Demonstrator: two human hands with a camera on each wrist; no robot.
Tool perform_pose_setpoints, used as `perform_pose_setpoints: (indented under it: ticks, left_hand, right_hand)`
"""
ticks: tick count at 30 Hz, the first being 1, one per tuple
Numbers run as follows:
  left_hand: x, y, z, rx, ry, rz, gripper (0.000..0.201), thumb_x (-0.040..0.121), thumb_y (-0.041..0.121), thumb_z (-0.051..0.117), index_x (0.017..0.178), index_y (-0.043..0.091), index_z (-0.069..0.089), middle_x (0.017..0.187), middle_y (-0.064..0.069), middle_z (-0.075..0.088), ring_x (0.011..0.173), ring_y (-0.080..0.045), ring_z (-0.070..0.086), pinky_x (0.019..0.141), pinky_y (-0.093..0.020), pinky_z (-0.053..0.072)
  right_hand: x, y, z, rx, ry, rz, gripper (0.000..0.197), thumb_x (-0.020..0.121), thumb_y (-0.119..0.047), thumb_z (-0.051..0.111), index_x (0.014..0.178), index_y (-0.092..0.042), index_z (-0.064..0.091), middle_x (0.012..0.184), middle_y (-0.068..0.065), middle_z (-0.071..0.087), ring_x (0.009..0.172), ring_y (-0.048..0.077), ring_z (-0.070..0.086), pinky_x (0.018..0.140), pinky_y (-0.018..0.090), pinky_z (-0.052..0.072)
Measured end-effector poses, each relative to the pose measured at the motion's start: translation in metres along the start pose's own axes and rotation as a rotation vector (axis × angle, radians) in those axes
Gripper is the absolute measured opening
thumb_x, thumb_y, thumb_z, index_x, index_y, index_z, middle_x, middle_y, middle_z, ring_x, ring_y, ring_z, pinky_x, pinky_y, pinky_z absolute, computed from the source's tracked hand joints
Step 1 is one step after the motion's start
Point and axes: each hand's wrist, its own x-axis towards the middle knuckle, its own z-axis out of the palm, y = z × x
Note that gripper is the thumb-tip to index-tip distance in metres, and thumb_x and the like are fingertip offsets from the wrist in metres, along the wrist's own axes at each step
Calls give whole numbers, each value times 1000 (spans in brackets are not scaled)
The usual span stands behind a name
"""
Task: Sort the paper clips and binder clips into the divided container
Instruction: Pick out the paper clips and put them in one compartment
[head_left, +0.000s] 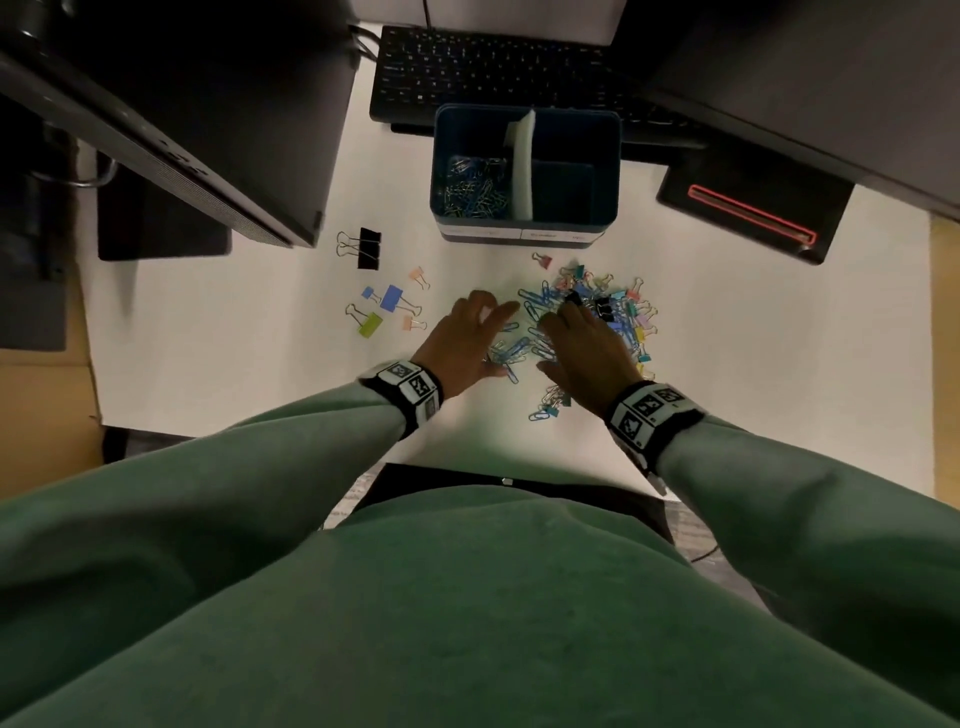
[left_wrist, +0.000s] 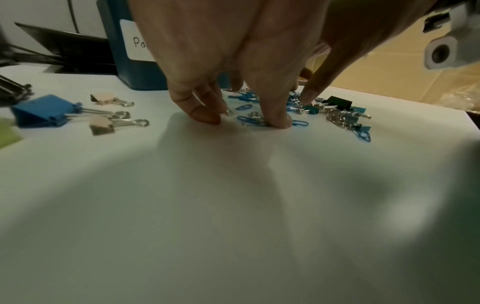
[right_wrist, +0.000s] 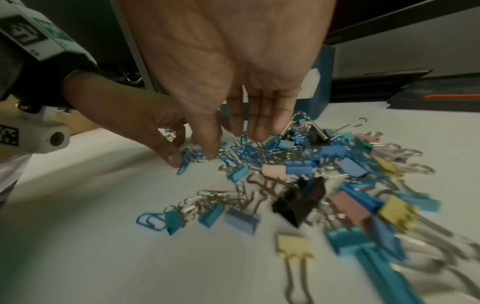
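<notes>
A blue divided container (head_left: 524, 221) stands mid-desk with a white divider (head_left: 523, 166); its left compartment holds paper clips (head_left: 475, 182). In front of it lies a mixed pile (head_left: 592, 317) of blue paper clips and coloured binder clips (right_wrist: 298, 168). My left hand (head_left: 498, 338) is at the pile's left edge with fingers spread, fingertips on the desk and the thumb pressing a blue paper clip (left_wrist: 298, 123). My right hand (head_left: 558, 335) hovers palm-down over the pile (right_wrist: 285, 160), fingers straight and holding nothing. Several binder clips (head_left: 387, 306) lie apart at the left.
A black binder clip (head_left: 366, 248) lies farther left, by a dark monitor base (head_left: 218, 156). A keyboard (head_left: 493, 73) sits behind the container, and a black tray with a red outline (head_left: 753, 213) is at the back right. Bare white desk (left_wrist: 233, 205) stretches toward me.
</notes>
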Motion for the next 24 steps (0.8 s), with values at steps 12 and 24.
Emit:
perform_pose_setpoints:
  ticks: [12,24]
  left_hand:
    - [1,1,-1,-86,-40,-13,9,91,16,56,97,8,55,98,-11,53,83,-27,54,71,-42,51]
    - [21,-11,-121,-532,486,-175,7,89,16,63,95,13,60,84,2,63,72,-9,56,64,-12,44]
  right_hand:
    - [26,-2,7,383,-3,127,14,90,-2,50,89,-8,63,92,8,64,82,22,63,79,37,54]
    - [85,-27,-118,1027,448,118,11,87,-8,66,97,-9,67,85,-3,68,72,4,63,69,15,54]
